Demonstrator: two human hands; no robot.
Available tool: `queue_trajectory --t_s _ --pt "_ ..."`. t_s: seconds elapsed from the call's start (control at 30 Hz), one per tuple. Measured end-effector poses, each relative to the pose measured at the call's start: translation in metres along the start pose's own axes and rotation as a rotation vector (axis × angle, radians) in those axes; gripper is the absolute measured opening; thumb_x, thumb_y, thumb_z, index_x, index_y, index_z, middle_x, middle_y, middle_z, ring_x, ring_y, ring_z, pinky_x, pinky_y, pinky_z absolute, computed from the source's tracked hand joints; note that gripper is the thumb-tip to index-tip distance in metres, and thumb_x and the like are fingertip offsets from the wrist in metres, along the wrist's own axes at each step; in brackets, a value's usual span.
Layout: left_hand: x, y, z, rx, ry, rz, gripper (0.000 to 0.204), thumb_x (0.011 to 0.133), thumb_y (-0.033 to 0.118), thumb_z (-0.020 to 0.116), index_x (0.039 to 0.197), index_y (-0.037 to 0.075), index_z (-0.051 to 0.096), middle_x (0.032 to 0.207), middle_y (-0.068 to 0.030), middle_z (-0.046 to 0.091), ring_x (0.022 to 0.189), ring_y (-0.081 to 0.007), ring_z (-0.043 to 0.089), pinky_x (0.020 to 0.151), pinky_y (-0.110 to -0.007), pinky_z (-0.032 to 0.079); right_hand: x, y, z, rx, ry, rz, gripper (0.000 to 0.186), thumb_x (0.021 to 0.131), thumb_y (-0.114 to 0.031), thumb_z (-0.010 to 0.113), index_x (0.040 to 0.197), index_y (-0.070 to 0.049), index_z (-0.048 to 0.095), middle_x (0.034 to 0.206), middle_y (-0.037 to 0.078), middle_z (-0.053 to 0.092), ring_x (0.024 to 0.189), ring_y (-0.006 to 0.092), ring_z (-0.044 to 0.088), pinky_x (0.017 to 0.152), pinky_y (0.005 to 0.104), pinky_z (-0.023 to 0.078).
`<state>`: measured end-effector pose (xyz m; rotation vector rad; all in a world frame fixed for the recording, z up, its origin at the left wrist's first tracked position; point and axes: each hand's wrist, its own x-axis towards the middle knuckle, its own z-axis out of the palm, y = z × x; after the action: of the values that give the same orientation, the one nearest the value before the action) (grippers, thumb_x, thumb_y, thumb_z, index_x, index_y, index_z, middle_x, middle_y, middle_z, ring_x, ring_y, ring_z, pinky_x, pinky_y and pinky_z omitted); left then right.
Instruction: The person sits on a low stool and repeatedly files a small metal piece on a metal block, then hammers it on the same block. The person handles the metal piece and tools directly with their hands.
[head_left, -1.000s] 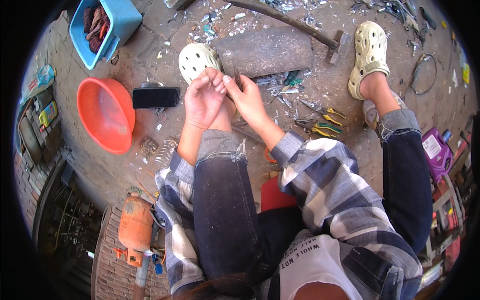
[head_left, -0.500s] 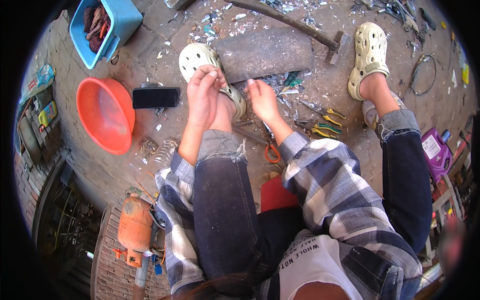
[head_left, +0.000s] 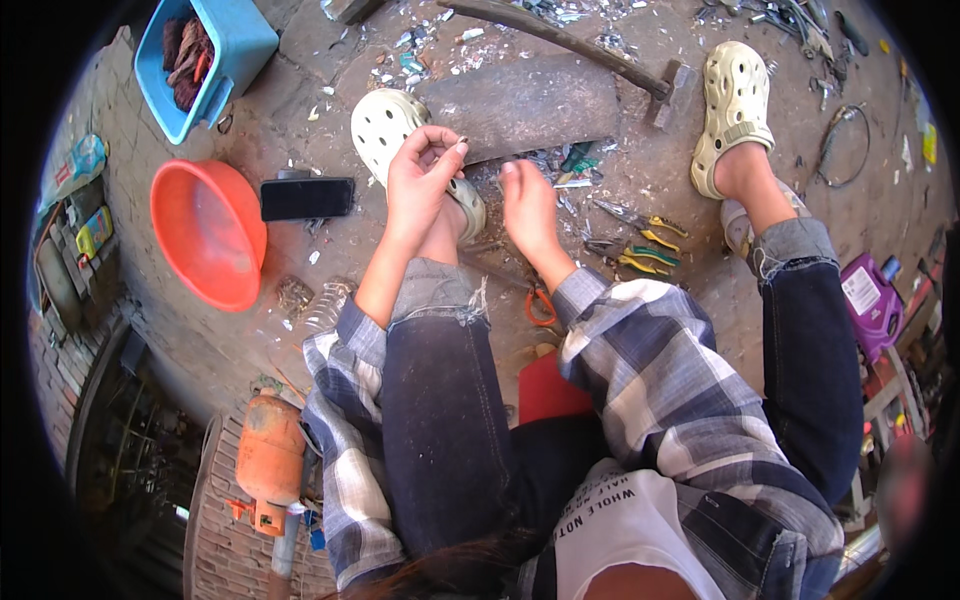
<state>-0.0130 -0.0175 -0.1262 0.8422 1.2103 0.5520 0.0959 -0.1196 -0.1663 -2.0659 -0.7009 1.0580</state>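
Fingers of left hand [head_left: 420, 185] and right hand [head_left: 530, 208] pinch together, contents unclear; fine handling seems underway, next needing steadiness.

Navy/wht plaid shirt [head_left: 650, 365], dk jeans [head_left: 445, 420] (frayed cuffs [head_left: 437, 290]), cream clogs [head_left: 738, 90].

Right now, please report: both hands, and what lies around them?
Left hand over left clog, fingers curled, any grip unclear. Right hand apart from left, grip unclear. Pliers right of right hand; hammer beside the grey slab ahead.
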Motion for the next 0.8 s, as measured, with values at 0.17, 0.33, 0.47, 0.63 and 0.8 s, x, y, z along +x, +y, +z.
queue_trajectory --t_s 0.17,0.33,0.47,0.63,0.8 --pt "0.002 -0.004 0.0 0.112 -0.043 -0.007 0.013 0.083 -0.001 0.066 0.093 0.001 0.058 0.081 0.0008 0.058 0.07 -0.0047 0.053 0.061 -0.019 0.046 0.009 0.02 -0.026 0.027 0.329 0.171 0.027 0.098 -0.02 0.042 0.086 0.001 0.055 0.073 0.016 0.06 0.067 0.0315 0.058 0.063 0.0398 0.044" --pt "0.006 -0.01 0.003 0.216 -0.059 0.0 0.012 0.08 -0.002 0.067 0.089 0.0 0.06 0.077 0.0011 0.057 0.066 -0.0051 0.052 0.059 -0.019 0.046 0.002 0.006 -0.018 -0.015 0.093 0.065 0.027 0.097 -0.022 0.045 0.086 0.001 0.053 0.074 0.018 0.059 0.067 0.0347 0.057 0.062 0.0421 0.044" --pt "0.015 -0.02 0.007 0.452 -0.104 0.091 0.011 0.077 0.0 0.07 0.084 -0.001 0.061 0.074 -0.0016 0.057 0.064 -0.007 0.053 0.059 -0.022 0.046 0.0 0.008 -0.015 0.021 0.139 0.118 0.026 0.097 -0.022 0.044 0.088 -0.001 0.054 0.077 0.019 0.061 0.072 0.0374 0.06 0.064 0.0431 0.045" --pt "0.013 -0.02 0.011 0.68 -0.079 0.152 0.012 0.073 0.002 0.071 0.081 -0.002 0.063 0.074 -0.0083 0.06 0.062 -0.0135 0.059 0.059 -0.026 0.048 0.0 0.008 -0.023 -0.018 0.183 -0.014 0.029 0.098 -0.024 0.042 0.089 -0.001 0.056 0.078 0.016 0.061 0.074 0.035 0.059 0.067 0.0419 0.045" --pt "0.015 -0.023 0.018 0.788 -0.027 0.192 0.011 0.07 0.003 0.07 0.079 -0.002 0.064 0.072 -0.014 0.062 0.062 -0.0228 0.063 0.06 -0.032 0.05 -0.006 -0.002 -0.008 0.131 -0.062 0.047 0.029 0.097 -0.025 0.046 0.088 -0.001 0.058 0.08 0.016 0.061 0.075 0.0332 0.06 0.067 0.0403 0.045"
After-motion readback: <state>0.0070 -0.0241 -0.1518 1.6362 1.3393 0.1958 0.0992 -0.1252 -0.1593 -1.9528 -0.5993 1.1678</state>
